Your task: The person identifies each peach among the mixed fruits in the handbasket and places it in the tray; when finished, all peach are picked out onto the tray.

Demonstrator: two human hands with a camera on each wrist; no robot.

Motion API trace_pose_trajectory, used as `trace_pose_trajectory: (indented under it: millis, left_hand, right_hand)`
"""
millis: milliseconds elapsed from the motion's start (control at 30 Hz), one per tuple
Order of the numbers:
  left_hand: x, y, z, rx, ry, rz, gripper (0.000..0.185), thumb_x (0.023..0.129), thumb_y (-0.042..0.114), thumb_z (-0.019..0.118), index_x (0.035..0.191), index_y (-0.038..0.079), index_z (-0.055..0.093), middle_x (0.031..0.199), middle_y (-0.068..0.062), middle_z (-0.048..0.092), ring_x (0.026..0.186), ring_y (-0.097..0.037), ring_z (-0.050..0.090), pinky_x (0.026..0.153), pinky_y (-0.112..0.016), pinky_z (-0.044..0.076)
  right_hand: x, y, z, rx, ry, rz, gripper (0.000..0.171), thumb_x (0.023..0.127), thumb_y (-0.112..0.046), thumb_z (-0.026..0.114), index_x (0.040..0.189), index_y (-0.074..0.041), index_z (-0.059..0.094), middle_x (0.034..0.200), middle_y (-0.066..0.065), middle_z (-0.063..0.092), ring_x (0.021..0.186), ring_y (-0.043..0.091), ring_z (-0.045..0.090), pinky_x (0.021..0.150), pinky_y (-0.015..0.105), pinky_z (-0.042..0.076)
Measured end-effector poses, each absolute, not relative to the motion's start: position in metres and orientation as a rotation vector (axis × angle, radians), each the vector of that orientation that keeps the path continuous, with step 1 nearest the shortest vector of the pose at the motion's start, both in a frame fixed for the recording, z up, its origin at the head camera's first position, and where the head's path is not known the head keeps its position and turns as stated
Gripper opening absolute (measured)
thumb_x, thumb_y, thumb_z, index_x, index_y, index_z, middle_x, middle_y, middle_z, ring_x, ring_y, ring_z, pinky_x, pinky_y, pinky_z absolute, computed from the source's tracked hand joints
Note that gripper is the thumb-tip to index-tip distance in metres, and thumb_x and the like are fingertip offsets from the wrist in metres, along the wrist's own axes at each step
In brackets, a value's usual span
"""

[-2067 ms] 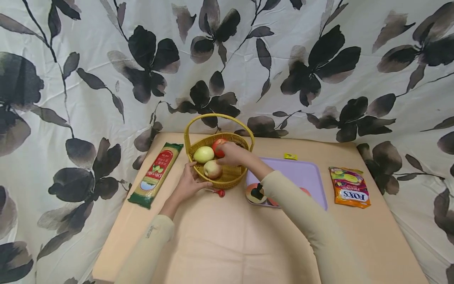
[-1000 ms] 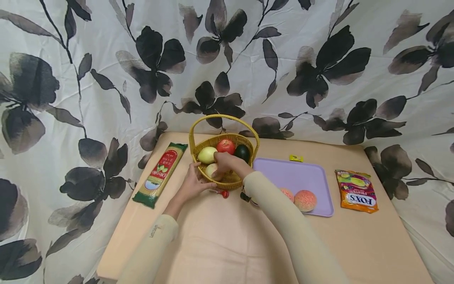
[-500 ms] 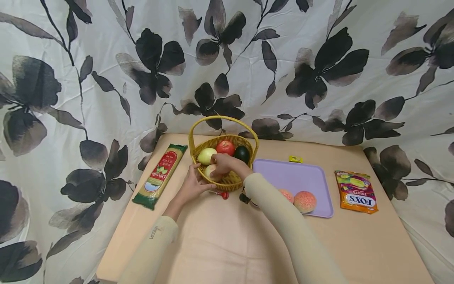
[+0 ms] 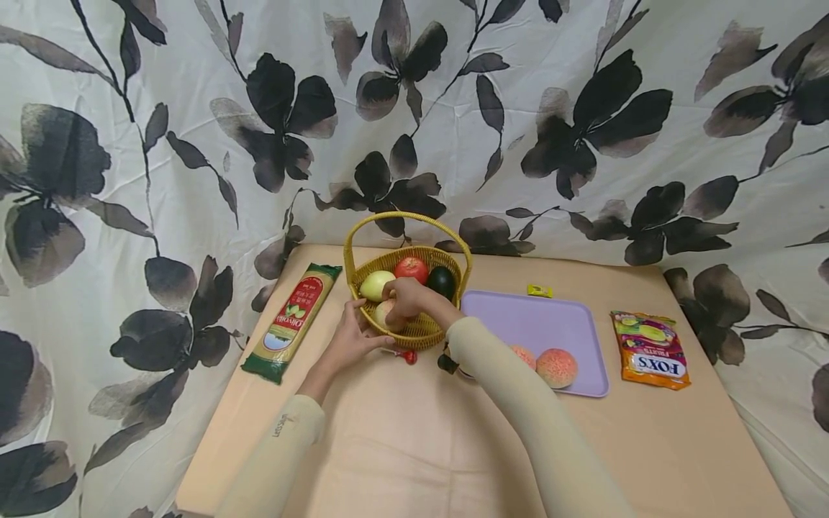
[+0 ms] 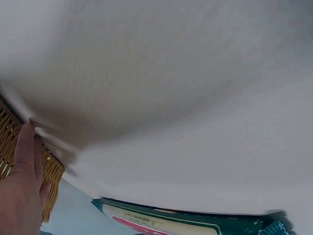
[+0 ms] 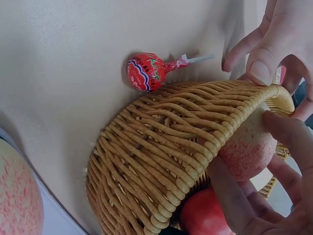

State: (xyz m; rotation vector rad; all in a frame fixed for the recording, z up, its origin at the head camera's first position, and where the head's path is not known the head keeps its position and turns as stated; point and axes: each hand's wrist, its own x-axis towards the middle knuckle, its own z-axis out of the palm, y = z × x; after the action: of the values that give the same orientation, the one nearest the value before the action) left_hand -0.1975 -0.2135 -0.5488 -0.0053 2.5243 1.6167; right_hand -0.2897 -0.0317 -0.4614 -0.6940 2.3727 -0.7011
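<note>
My right hand (image 4: pixel 413 298) reaches into the yellow wicker basket (image 4: pixel 424 339) and grips a peach (image 6: pixel 247 149) at its front. The right wrist view shows my fingers and thumb around that pink-speckled peach. My left hand (image 4: pixel 352 334) holds the basket's near left side at the rim; in the left wrist view its fingers lie along the outer weave. Behind the peach sit a pale yellow-green fruit (image 4: pixel 376 285), a smooth red round fruit (image 4: pixel 411 269) and a dark green avocado-like fruit (image 4: pixel 442 281). A red-wrapped lollipop (image 6: pixel 146 72) lies just in front of the basket.
Right of the basket, a lilac tray (image 4: pixel 527 309) carries peaches (image 4: pixel 557 368), partly hidden by my right sleeve. A small yellow sweet (image 4: pixel 540 291) lies behind it. Farther right is a FOX'S candy bag (image 4: pixel 650 350); a green-and-gold packet (image 4: pixel 291 324) lies left. A floral curtain (image 4: pixel 414 108) hangs behind.
My right hand has come from the red fruit at the back of the basket forward to the peach, uncovering the dark green fruit. My left hand has stayed on the basket. The head view has shifted slightly.
</note>
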Motion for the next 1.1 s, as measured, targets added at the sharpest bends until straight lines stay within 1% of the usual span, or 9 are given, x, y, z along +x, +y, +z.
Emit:
trace_pose_trajectory:
  millis: [167, 233, 367, 467, 600, 700, 800, 933, 1100]
  left_hand:
    - [-0.197, -0.209, -0.549, 0.002, 2.518, 1.627, 0.112, 0.081, 0.04, 0.09, 0.158, 0.013, 0.014, 0.169, -0.023, 0.019, 0.15, -0.045, 0.04, 0.12, -0.05, 0.045]
    - [-0.197, -0.208, -0.549, 0.002, 2.516, 1.623, 0.112, 0.081, 0.039, 0.09, 0.158, 0.013, 0.013, 0.168, -0.023, 0.019, 0.15, -0.046, 0.04, 0.119, -0.05, 0.046]
    - [-0.196, -0.208, -0.548, -0.003, 2.512, 1.615, 0.112, 0.081, 0.037, 0.09, 0.158, 0.013, 0.013, 0.167, -0.023, 0.021, 0.149, -0.046, 0.041, 0.118, -0.05, 0.047]
    - [-0.196, -0.208, -0.546, -0.002, 2.51, 1.621, 0.112, 0.081, 0.035, 0.09, 0.159, 0.013, 0.013, 0.167, -0.024, 0.022, 0.148, -0.046, 0.042, 0.117, -0.051, 0.048]
    - [-0.197, -0.209, -0.546, 0.013, 2.503, 1.632, 0.113, 0.081, 0.035, 0.09, 0.159, 0.011, 0.012, 0.168, -0.025, 0.023, 0.149, -0.046, 0.04, 0.12, -0.051, 0.045]
    - [-0.197, -0.21, -0.546, 0.021, 2.508, 1.633, 0.113, 0.081, 0.034, 0.09, 0.159, 0.011, 0.012, 0.168, -0.026, 0.024, 0.15, -0.046, 0.04, 0.121, -0.051, 0.043]
    - [-0.198, -0.212, -0.547, 0.023, 2.518, 1.636, 0.112, 0.082, 0.033, 0.091, 0.159, 0.01, 0.012, 0.168, -0.027, 0.024, 0.15, -0.048, 0.039, 0.123, -0.053, 0.041]
    - [-0.198, -0.214, -0.548, 0.031, 2.52, 1.637, 0.114, 0.082, 0.032, 0.091, 0.16, 0.009, 0.011, 0.167, -0.027, 0.025, 0.15, -0.048, 0.038, 0.124, -0.053, 0.039]
    - [-0.197, -0.214, -0.548, 0.037, 2.523, 1.618, 0.115, 0.081, 0.035, 0.091, 0.16, 0.009, 0.011, 0.166, -0.027, 0.027, 0.148, -0.048, 0.041, 0.123, -0.053, 0.04]
  right_hand:
    - [-0.285, -0.026, -0.457, -0.707, 2.375, -0.649, 0.053, 0.083, -0.011, 0.085, 0.132, -0.005, 0.064, 0.097, 0.012, 0.063, 0.077, 0.029, 0.073, 0.069, 0.035, 0.066]
    - [-0.283, -0.023, -0.454, -0.723, 2.378, -0.63, 0.053, 0.084, -0.011, 0.085, 0.132, -0.005, 0.063, 0.098, 0.013, 0.063, 0.078, 0.03, 0.074, 0.066, 0.033, 0.065]
    - [-0.28, -0.016, -0.444, -0.786, 2.417, -0.576, 0.051, 0.084, -0.012, 0.084, 0.131, -0.004, 0.064, 0.108, 0.015, 0.066, 0.073, 0.023, 0.071, 0.06, 0.026, 0.061]
    - [-0.28, -0.009, -0.433, -0.884, 2.469, -0.515, 0.049, 0.084, -0.013, 0.084, 0.129, -0.005, 0.066, 0.116, 0.014, 0.068, 0.079, 0.018, 0.063, 0.066, 0.023, 0.055]
    - [-0.279, 0.004, -0.419, -0.981, 2.525, -0.447, 0.046, 0.083, -0.014, 0.084, 0.126, -0.007, 0.069, 0.118, 0.009, 0.07, 0.093, 0.019, 0.052, 0.078, 0.028, 0.05]
    - [-0.275, 0.015, -0.407, -1.01, 2.533, -0.43, 0.045, 0.082, -0.014, 0.084, 0.125, -0.007, 0.07, 0.12, 0.008, 0.07, 0.099, 0.021, 0.054, 0.086, 0.032, 0.052]
    - [-0.269, 0.026, -0.395, -1.046, 2.546, -0.413, 0.044, 0.082, -0.013, 0.085, 0.123, -0.006, 0.071, 0.118, 0.01, 0.07, 0.1, 0.022, 0.053, 0.088, 0.034, 0.051]
    - [-0.261, 0.043, -0.381, -1.059, 2.565, -0.404, 0.043, 0.081, -0.013, 0.085, 0.121, -0.006, 0.072, 0.112, 0.011, 0.068, 0.099, 0.023, 0.05, 0.081, 0.032, 0.045]
    - [-0.251, 0.075, -0.37, -1.011, 2.555, -0.439, 0.044, 0.079, -0.01, 0.084, 0.12, -0.006, 0.071, 0.103, 0.01, 0.064, 0.09, 0.02, 0.048, 0.068, 0.026, 0.041]
